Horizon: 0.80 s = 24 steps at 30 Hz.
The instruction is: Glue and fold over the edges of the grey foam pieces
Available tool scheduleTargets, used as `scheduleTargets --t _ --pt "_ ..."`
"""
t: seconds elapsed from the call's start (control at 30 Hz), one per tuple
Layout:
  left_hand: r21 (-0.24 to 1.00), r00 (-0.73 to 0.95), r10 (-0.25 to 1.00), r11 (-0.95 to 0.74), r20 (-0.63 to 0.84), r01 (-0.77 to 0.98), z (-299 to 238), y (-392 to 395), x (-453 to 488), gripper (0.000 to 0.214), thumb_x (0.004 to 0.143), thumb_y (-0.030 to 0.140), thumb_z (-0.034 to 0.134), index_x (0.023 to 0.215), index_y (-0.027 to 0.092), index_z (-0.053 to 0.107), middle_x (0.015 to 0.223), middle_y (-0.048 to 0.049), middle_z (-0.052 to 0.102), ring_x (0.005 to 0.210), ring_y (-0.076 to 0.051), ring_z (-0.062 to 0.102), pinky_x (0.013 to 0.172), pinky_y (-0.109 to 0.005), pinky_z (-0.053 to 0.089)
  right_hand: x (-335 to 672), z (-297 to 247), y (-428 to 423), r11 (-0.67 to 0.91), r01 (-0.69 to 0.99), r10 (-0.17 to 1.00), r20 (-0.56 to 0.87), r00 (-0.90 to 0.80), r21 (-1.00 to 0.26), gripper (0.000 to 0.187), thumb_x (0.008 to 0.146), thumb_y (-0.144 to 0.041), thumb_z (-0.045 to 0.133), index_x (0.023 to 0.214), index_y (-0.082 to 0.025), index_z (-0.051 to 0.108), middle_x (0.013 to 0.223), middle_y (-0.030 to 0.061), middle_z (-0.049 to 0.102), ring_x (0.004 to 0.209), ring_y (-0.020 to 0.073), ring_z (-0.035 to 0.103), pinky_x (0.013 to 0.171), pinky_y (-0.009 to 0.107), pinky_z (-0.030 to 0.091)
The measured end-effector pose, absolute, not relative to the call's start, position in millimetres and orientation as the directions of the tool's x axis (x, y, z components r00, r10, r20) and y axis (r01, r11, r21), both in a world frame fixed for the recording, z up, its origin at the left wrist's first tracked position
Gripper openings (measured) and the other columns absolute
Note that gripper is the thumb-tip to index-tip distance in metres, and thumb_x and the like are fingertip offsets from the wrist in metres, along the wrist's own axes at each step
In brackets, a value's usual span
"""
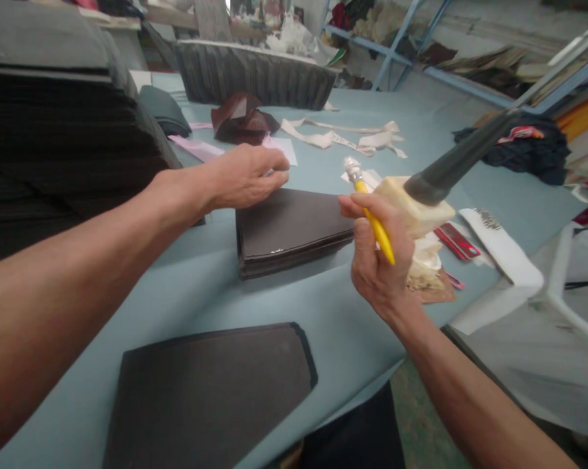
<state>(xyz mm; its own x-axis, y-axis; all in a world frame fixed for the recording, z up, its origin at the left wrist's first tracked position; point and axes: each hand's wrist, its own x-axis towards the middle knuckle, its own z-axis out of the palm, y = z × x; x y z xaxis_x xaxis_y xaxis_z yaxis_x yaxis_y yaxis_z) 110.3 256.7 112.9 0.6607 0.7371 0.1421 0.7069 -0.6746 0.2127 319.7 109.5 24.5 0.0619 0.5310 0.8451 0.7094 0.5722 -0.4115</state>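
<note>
Right grip (376, 273): closed round a yellow handle, thumb and fingers pinching it. Handle belongs to a brush-like tool (356, 179), metal collar and pale end up, pointed yellow end down toward the wrist. Exact shape of the pale end blurred.

Left grip (247, 172): fingers bent, loosely drawn together; cannot tell whether anything is pinched there. It sits over the far left edge of the stack of dark panels (294, 225); contact uncertain.

Stack lies on the blue-grey table (210, 296), between the two hands, its right end just beside the right fingers. Small shiny fleck near its front edge. Single dark panel (200, 397) nearer the body, flat, its lower part cut off by the frame.

Just past the right hand: cream block (433, 218), dark tapered shaft (454, 159) rising from it; lower portion covered by the hand. Right of that, a red flat item (457, 241), markings unreadable.

Left: tall dark pile (44, 130), cut by the frame. Beyond: crumpled dark-red piece (239, 117), pale strips (323, 138).
</note>
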Motion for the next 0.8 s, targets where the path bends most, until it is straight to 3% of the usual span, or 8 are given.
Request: scheduleTargets --t 0.07,0.2,0.37,0.5,0.8 --pt "0.178 0.725 0.685 -0.724 0.072 0.666 113 261 128 0.066 0.097 0.045 0.025 0.125 0.007 0.071 0.128 -0.0059 0.077 0.13 -0.022 0.07 0.118 -0.035 0.048 317 22 117 0.549 0.769 0.506 0.863 0.007 -0.328 0.03 0.11 -0.027 0.054 0.137 -0.026 0.067 0.129 0.0091 0.079 0.119 0.0265 0.077 0.106 0.05 0.065" --pt "0.19 0.755 0.655 -0.745 0.031 0.639 110 265 150 0.05 0.094 0.033 0.036 0.116 0.01 0.073 0.132 -0.0079 0.077 0.138 -0.025 0.068 0.12 -0.041 0.049 307 18 128 0.519 0.82 0.487 0.872 -0.054 -0.24 0.031 0.111 -0.025 0.048 0.138 -0.025 0.065 0.135 0.0099 0.078 0.127 0.0277 0.074 0.111 0.05 0.062" --pt "0.142 0.758 0.651 -0.748 -0.029 0.648 106 257 156 0.066 0.096 0.039 0.024 0.125 0.003 0.07 0.138 -0.0101 0.075 0.141 -0.026 0.065 0.123 -0.044 0.046 296 10 135 0.553 0.792 0.455 0.89 -0.028 -0.258 0.031 0.112 -0.027 0.047 0.138 -0.024 0.064 0.138 0.0108 0.076 0.134 0.0283 0.071 0.116 0.048 0.057" --pt "0.118 0.75 0.659 -0.741 -0.06 0.661 108 248 155 0.071 0.095 0.043 0.023 0.132 0.002 0.069 0.14 -0.0082 0.074 0.137 -0.023 0.066 0.12 -0.04 0.047 291 3 138 0.55 0.787 0.46 0.888 -0.008 -0.278 0.032 0.114 -0.028 0.044 0.138 -0.024 0.064 0.136 0.01 0.077 0.133 0.028 0.071 0.116 0.05 0.057" --pt "0.109 0.736 0.675 -0.73 -0.041 0.675 103 247 153 0.078 0.092 0.048 0.021 0.135 0.004 0.069 0.134 -0.0071 0.076 0.136 -0.026 0.067 0.112 -0.042 0.049 291 -7 139 0.513 0.751 0.588 0.807 0.045 -0.416 0.039 0.115 -0.04 0.038 0.142 -0.022 0.061 0.144 0.0162 0.07 0.14 0.0331 0.064 0.125 0.059 0.048"
